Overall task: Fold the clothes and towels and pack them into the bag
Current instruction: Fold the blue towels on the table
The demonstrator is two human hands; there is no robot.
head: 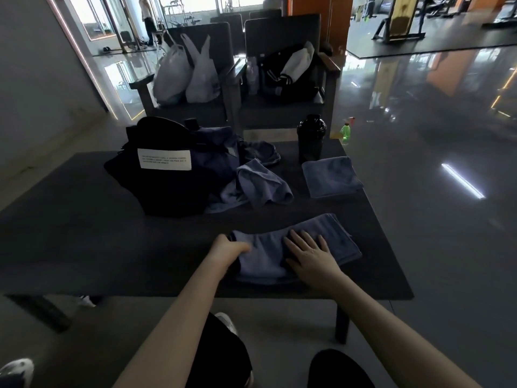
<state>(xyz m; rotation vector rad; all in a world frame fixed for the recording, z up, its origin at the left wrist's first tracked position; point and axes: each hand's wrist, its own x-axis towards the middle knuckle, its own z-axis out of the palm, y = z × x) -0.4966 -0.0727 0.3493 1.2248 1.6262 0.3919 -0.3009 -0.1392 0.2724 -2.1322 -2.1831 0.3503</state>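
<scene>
While flat atop towel [338, 236], right hand [310, 254]

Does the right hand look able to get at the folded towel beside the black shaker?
Probably yes: the right hand lies flat on the near towel, holding nothing, and only bare table separates it from the folded towel; the shaker stands behind it.

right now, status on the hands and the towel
Left hand grips the towel at its left end. Right hand flat on it. Crumpled clothes behind, apart.

Bare forearms [173, 303], black legwear [221, 359], pale shoes [228, 324].
</scene>
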